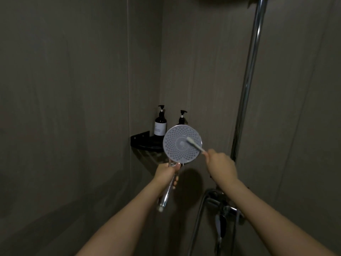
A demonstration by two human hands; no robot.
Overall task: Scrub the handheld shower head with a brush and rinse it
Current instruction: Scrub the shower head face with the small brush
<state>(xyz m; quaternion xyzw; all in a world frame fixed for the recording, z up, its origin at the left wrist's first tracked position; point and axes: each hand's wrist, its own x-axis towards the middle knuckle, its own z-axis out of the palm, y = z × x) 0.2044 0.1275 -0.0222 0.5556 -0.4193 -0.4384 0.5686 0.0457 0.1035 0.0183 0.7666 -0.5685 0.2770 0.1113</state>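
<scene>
1. The left hand [166, 172] has its grip wrapped tight round the chrome handle [167, 193] of the handheld shower head [181, 144]. The round nozzle face stands straight above that grip, turned toward the person, and the handle's long axis runs down and slightly left from the grip.

2. The right hand [220, 164] has its grip closed on the lower end of a slim white brush [195, 145]. From this grip the brush runs up and to the left, so its bristle end lies on the face just right of the centre disc.

3. The relation that matters: the face lies up-left of the right grip and directly above the left grip. The brush's long axis crosses the right-hand rim of the face on a slant.

4. Judged from this, the right hand is the nearer one to the unscrubbed left half. It would need to push further along the brush's own line, or the left grip could turn the handle to bring those nozzles round.

5. No water shows on or from the face, so rinsing looks not yet begun.

6. Beyond both grips, two pump bottles [160, 124] stand on a corner shelf [140, 141]; the mixer tap [221, 204] sits below the right grip.
</scene>
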